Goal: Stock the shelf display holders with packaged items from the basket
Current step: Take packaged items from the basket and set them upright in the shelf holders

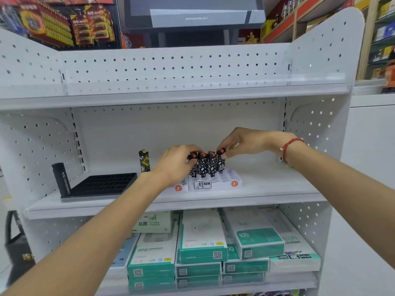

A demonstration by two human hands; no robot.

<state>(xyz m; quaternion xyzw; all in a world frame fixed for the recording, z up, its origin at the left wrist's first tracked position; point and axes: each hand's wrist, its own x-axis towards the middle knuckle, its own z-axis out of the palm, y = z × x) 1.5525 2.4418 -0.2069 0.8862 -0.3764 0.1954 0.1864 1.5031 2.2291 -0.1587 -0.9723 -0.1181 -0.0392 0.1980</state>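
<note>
A white display holder [226, 182] with round sockets sits on the middle shelf. Several black patterned lighters with red caps [207, 164] stand in its back row. My left hand [175, 162] curls its fingers around the leftmost lighter's top. At the right end of the row, my right hand [241, 142] pinches the red cap of the rightmost lighter [221, 161]. A black and yellow lighter [144, 161] stands alone behind, to the left. The basket is not in view.
A black empty holder tray [100, 184] with an upright back lies on the shelf's left. Green and white boxes [203, 242] fill the shelf below. The top shelf [171, 90] has a clear front rail. A black bag [17, 253] hangs at lower left.
</note>
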